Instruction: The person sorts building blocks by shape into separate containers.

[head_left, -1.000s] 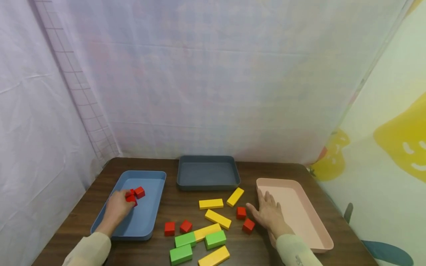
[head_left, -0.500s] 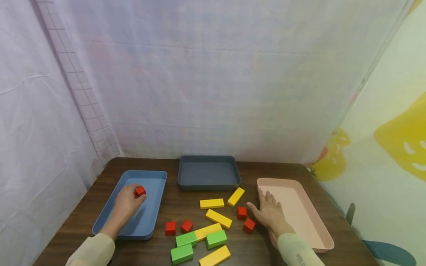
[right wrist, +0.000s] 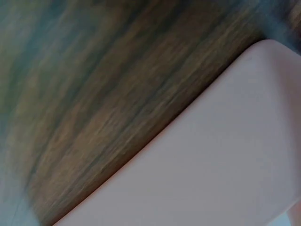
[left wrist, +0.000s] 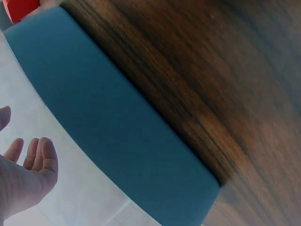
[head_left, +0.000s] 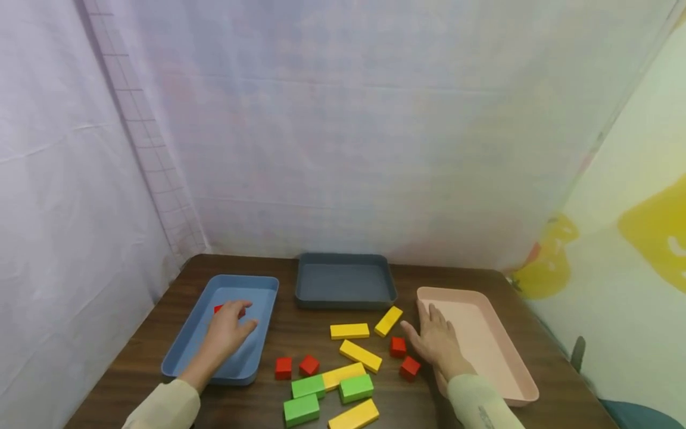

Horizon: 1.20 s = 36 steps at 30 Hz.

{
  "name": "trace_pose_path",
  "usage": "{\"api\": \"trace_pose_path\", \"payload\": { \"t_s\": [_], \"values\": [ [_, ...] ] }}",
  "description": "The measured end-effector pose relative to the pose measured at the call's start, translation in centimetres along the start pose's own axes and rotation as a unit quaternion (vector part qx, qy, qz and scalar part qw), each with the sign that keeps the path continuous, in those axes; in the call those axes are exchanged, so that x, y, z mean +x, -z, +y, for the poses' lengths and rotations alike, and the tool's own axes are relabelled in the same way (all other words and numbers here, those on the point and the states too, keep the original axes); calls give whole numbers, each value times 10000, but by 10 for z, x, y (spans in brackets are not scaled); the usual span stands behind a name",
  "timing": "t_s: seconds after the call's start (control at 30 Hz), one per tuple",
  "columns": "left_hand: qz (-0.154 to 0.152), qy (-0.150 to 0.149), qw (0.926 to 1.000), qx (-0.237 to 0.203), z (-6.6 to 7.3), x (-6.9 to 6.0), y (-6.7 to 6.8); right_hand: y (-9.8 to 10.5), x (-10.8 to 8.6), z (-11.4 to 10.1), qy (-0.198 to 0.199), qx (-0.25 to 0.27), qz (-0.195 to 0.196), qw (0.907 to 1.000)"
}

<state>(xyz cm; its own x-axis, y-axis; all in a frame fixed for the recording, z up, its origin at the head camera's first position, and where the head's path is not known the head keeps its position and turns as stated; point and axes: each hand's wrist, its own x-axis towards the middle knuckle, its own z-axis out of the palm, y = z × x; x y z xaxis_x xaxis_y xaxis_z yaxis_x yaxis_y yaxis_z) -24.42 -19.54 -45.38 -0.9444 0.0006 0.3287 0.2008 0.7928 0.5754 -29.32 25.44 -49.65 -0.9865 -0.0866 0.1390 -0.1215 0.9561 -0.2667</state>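
Over the blue tray (head_left: pixel 256 339), my left hand (head_left: pixel 222 333) has its thumb apart from its fingers and holds nothing. Red cubes (head_left: pixel 217 308) lie in that tray, mostly hidden behind the hand. The left wrist view shows the same hand (left wrist: pixel 30 176) with relaxed fingers, near the tray's outer wall (left wrist: pixel 108 113). My right hand (head_left: pixel 438 344) lies with spread, straight fingers at the left rim of the pink tray (head_left: pixel 485 342). Two red cubes (head_left: pixel 398 347) sit just left of its thumb. The right wrist view shows mainly the pink tray's wall (right wrist: pixel 197 155).
Between the side trays lie several yellow blocks (head_left: pixel 349 331), green blocks (head_left: pixel 302 410) and two more red cubes (head_left: pixel 283 368). A dark grey tray (head_left: pixel 345 283) stands at the back of the wooden table (head_left: pixel 139 363). White curtains (head_left: pixel 343 149) rise behind the table.
My left hand, which was pinching a red cube inside the blue tray, has let it go and shifted slightly right. My right hand keeps its place. The head view has turned a little left.
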Motion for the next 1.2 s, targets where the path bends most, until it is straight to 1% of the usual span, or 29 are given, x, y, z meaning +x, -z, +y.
{"api": "trace_pose_path", "payload": {
  "t_s": [0.1, 0.2, 0.27, 0.37, 0.47, 0.53, 0.6, 0.7, 0.83, 1.07, 1.2],
  "values": [
    [-96, 23, 9999, -65, 4, -1, -2, 2, -2, 4, 166, 13, 181, 9997],
    [-257, -19, 9996, -141, 7, -1, -6, 7, -8, 13, 237, 11, 155, 9996],
    [-393, -42, 9990, -188, 10, -2, -8, 14, -16, 21, 241, -25, 80, 9997],
    [-578, -94, 9982, -161, 12, -4, -10, 23, -30, 39, 284, -99, 49, 9995],
    [-656, -237, 9975, -112, 15, -7, -12, 34, -46, 60, 296, -107, 69, 9995],
    [-694, -349, 9969, -110, 17, -9, -13, 40, -55, 74, 336, -209, 171, 9991],
    [-752, -446, 9961, -143, 19, -11, -13, 44, -62, 87, 253, -282, 203, 9991],
    [-886, -459, 9948, -192, 21, -15, -14, 46, -70, 98, 82, -324, 125, 9994],
    [-975, -492, 9938, -230, 25, -16, -16, 47, -75, 105, -161, -156, -178, 9996],
    [-1039, -513, 9931, -176, 27, -16, -19, 46, -76, 106, -97, -273, -183, 9994],
    [-1189, -564, 9910, -253, 29, -18, -22, 45, -78, 105, -110, -227, -221, 9994]
  ]
}}
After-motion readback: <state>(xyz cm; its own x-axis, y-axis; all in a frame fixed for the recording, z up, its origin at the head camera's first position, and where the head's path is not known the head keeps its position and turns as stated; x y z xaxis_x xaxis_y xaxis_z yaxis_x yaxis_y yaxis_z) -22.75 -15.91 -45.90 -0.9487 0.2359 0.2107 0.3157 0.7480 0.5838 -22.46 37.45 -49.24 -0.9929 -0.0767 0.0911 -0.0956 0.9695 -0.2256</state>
